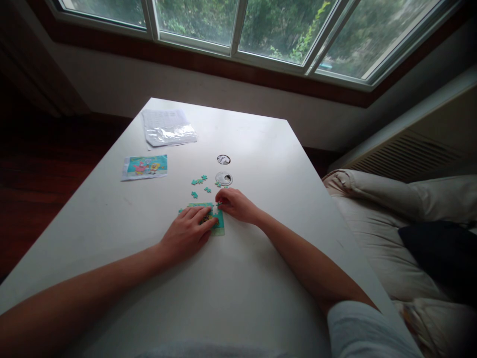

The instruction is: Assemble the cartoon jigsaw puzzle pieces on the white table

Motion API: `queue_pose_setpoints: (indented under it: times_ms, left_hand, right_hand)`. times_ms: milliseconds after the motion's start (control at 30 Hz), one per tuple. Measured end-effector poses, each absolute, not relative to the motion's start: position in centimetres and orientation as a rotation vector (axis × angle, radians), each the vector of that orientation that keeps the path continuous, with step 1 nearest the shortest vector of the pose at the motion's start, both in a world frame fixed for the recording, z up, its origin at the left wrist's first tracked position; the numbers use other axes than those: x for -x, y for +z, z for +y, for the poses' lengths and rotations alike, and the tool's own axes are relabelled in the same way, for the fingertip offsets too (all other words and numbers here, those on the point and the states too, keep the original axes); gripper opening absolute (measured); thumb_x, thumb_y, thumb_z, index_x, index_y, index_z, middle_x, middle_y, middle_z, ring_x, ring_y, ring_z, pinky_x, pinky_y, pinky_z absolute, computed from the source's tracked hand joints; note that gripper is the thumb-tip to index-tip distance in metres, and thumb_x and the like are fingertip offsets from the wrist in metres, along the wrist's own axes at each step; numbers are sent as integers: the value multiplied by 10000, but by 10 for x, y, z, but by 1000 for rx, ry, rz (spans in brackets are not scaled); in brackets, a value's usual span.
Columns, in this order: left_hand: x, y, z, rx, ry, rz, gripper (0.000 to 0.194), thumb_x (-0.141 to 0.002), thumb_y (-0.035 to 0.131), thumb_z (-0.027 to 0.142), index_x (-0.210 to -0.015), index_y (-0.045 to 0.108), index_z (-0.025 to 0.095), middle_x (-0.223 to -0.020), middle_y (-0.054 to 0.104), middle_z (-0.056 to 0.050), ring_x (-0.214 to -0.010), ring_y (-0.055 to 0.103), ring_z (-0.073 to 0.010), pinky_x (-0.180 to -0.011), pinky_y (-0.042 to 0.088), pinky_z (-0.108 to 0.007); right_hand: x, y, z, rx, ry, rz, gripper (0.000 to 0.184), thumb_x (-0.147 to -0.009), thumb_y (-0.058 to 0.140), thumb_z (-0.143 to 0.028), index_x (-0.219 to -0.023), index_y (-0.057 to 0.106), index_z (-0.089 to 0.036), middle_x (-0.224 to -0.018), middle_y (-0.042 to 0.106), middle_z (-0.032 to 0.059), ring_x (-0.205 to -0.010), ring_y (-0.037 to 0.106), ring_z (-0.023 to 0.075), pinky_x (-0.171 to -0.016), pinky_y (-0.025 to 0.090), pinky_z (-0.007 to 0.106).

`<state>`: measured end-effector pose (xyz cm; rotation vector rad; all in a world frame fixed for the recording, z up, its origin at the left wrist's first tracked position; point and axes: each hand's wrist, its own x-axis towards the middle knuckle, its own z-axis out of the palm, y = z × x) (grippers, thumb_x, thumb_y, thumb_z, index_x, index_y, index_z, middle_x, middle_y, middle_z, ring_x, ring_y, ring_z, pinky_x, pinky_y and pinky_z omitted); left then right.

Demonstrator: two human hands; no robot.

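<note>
A partly joined green jigsaw puzzle (219,219) lies flat on the white table, with a gap near its upper right. My left hand (190,226) rests over its left and middle, fingers stretched out, hiding much of the picture. At the puzzle's upper right edge is my right hand (234,205), its thumb and fingers pinched on a small green puzzle piece (219,203) that is mostly covered. Loose puzzle pieces (200,181) are scattered just beyond, several of them, and a single piece (194,195) sits closer to my left hand.
On the white table (261,149) a cartoon picture sheet (145,167) lies at left, with a clear plastic bag holding papers (169,128) behind it. Two round table holes (224,178) are beyond my right hand. A beige sofa (372,228) stands right; a window is ahead.
</note>
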<state>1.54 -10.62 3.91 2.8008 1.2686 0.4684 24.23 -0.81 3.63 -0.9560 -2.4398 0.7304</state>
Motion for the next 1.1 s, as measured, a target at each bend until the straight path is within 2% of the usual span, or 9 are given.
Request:
queue_pose_setpoints:
  times_ms: [267,400,533,633,933,1033,1100]
  left_hand:
    - [-16,40,-106,-2807,475,1263,340,-964,534,232,-1287,638,245,-1373,587,-132,-1244,540,-309,-1040,465,-501]
    - [-16,39,-105,-2796,509,1268,341,-966,528,238,-1287,643,248,-1373,586,-132,-1248,538,-306,-1038,470,-499]
    - [-16,39,-105,-2797,492,1270,355,-952,543,228,-1293,640,247,-1384,582,-130,-1255,534,-314,-1049,466,-509]
    - [-16,40,-105,-2806,458,1276,352,-954,544,229,-1293,637,251,-1392,579,-124,-1257,536,-313,-1047,466,-503]
    - [-15,39,-106,-2796,472,1267,334,-968,535,237,-1284,639,267,-1415,572,-112,-1263,535,-295,-1046,458,-489]
    - [-15,38,-106,-2791,470,1274,333,-974,523,240,-1285,638,268,-1419,569,-112,-1271,530,-298,-1043,458,-491]
    - [-15,38,-105,-2782,474,1269,335,-971,528,236,-1284,640,270,-1425,568,-110,-1271,532,-298,-1044,457,-495]
  right_hand:
    - [-240,38,-11,924,683,-2488,141,-889,579,-118,-987,627,-207,-887,598,17,-817,533,164,-763,408,269]
    - [-237,37,-15,888,532,-2580,192,-922,524,-104,-1034,626,-221,-1008,606,52,-878,548,180,-804,422,284]
    - [-234,36,-18,842,354,-2664,207,-954,481,-120,-1054,628,-225,-1017,606,69,-885,549,193,-808,421,296]
    - [-238,33,-14,894,390,-2558,205,-933,486,-107,-1035,621,-223,-1017,614,65,-905,559,188,-820,429,290]
    - [-266,11,20,1283,560,-1938,142,-827,538,-152,-932,615,-210,-766,573,-20,-678,506,142,-667,401,269]
    - [-270,8,26,1373,536,-1920,160,-817,539,-151,-937,627,-211,-723,557,-27,-666,495,151,-674,394,285]
    - [-271,7,27,1388,473,-1979,170,-806,550,-135,-929,640,-211,-743,569,-9,-729,514,175,-726,410,308]
